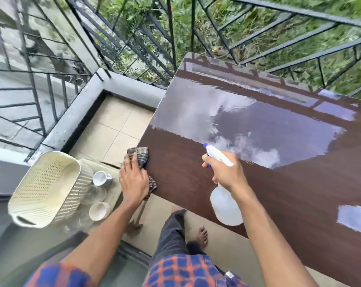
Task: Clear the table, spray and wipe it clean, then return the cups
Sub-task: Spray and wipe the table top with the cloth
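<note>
A glossy dark brown table (278, 183) fills the right side, bare of objects and mirroring the sky. My left hand (133, 181) presses a checked grey cloth (141, 157) flat on the table's near left corner. My right hand (227, 172) grips a white spray bottle (224, 204) by the neck, with its blue-tipped nozzle (206, 146) aimed over the tabletop. Two white cups (100, 178) (98, 211) and clear glasses (95, 193) stand on a low surface left of the table.
A cream woven basket (45, 189) lies tipped beside the cups. Black metal railings (171, 38) enclose the balcony at the back and left, with greenery beyond. My leg (171, 235) and bare foot (202, 235) stand on the tiled floor at the table's near edge.
</note>
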`<state>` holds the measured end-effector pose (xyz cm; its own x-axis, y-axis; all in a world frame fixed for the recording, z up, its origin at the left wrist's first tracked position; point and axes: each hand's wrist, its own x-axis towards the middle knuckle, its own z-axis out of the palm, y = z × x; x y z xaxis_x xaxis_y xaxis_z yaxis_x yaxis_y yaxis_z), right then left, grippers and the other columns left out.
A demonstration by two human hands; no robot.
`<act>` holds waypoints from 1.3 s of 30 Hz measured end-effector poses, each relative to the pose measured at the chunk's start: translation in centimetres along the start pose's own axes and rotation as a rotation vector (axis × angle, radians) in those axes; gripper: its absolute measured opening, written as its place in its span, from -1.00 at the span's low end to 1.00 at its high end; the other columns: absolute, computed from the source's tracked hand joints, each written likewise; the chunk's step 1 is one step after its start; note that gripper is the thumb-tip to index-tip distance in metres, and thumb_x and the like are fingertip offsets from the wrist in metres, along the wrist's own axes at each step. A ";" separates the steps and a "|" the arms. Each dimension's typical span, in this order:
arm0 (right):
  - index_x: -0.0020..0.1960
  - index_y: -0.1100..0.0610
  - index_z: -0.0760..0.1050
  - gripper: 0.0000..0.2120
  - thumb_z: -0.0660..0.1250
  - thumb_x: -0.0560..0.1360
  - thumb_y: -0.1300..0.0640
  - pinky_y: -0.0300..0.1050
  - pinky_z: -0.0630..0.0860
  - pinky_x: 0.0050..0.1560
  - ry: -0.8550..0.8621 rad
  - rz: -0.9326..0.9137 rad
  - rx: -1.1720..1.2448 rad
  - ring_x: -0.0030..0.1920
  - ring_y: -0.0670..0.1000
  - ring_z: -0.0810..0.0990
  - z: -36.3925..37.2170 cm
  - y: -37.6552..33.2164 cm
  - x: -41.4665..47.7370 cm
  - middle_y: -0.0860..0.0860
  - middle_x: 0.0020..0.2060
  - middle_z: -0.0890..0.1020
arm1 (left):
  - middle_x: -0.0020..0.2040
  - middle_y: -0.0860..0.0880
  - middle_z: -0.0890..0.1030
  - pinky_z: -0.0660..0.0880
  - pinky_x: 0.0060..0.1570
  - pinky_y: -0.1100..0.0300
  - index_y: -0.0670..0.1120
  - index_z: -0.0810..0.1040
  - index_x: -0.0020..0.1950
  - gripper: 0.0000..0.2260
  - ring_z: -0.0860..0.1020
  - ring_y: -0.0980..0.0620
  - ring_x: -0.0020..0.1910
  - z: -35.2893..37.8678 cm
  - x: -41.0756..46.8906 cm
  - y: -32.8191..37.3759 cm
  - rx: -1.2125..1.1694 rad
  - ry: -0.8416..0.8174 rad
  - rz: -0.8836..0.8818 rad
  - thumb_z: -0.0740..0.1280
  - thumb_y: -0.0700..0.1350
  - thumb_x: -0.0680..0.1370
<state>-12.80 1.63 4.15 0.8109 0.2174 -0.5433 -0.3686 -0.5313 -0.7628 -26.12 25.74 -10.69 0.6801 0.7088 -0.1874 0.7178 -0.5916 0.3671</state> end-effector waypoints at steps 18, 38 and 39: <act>-0.15 0.15 0.67 -0.80 0.43 0.52 0.03 -0.10 0.52 -0.26 -0.082 -0.054 -0.043 -0.54 0.00 0.50 3.6 -1.7 -1.8 0.06 -0.21 0.74 | 0.46 -0.20 0.38 0.26 0.42 -0.06 -0.11 0.23 0.58 -0.50 0.35 -0.17 0.42 -3.3 -4.8 -0.7 -0.502 0.203 -0.305 0.18 -0.15 0.62; -0.10 0.12 0.66 -0.86 0.41 0.57 0.07 -0.36 0.46 -0.49 -0.027 -0.016 -0.026 -0.43 0.03 0.50 5.4 -2.5 -2.9 0.09 -0.09 0.76 | -0.13 -0.12 0.48 0.55 -0.19 -0.08 -0.14 0.52 -0.10 -0.72 0.53 -0.21 -0.19 -6.5 -6.7 -4.7 0.304 -0.380 0.561 0.16 0.02 0.38; -0.09 0.13 0.66 -0.85 0.41 0.56 0.07 -0.35 0.47 -0.48 -0.034 -0.018 -0.025 -0.43 0.03 0.49 5.6 -2.7 -2.8 0.10 -0.08 0.76 | -0.12 -0.10 0.48 0.54 -0.19 -0.06 -0.13 0.53 -0.07 -0.74 0.52 -0.18 -0.19 -6.9 -6.6 -5.1 0.286 -0.351 0.546 0.20 0.00 0.40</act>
<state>-16.65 7.06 5.77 0.8013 0.2547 -0.5413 -0.3422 -0.5470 -0.7640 -35.32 26.73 -5.02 0.9273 0.1451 -0.3451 0.2390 -0.9389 0.2475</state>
